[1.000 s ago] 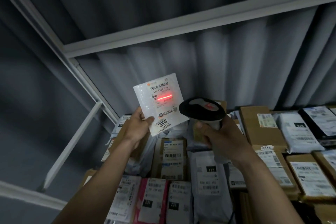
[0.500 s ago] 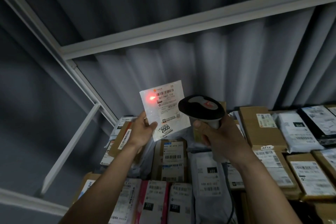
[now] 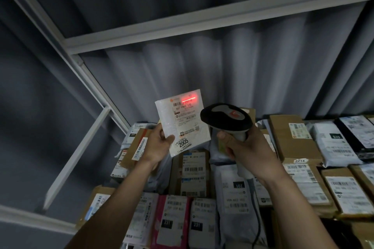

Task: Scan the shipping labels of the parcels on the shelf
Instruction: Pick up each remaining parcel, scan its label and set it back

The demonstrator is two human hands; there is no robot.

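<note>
My left hand (image 3: 157, 143) grips a small white bubble-mailer parcel (image 3: 182, 123) by its lower left corner and holds it upright above the shelf. Its shipping label faces me, with "2005" printed near the bottom. A red scan line glows across the barcode at the label's top right. My right hand (image 3: 242, 145) grips the handle of a black and grey barcode scanner (image 3: 226, 116), whose head points at the parcel from the right. The scanner's cable hangs down over the parcels below.
Below my hands the shelf is packed with parcels: brown cardboard boxes (image 3: 291, 135), grey and white mailer bags (image 3: 234, 194), a pink one (image 3: 172, 222), a black one (image 3: 356, 131). A white metal shelf frame (image 3: 81, 151) runs along the left, and a crossbeam (image 3: 202, 20) passes overhead.
The red scan light has shifted from a dot at the label's upper left to a line across the top right barcode. The parcel has tilted slightly; both hands stay nearly in place.
</note>
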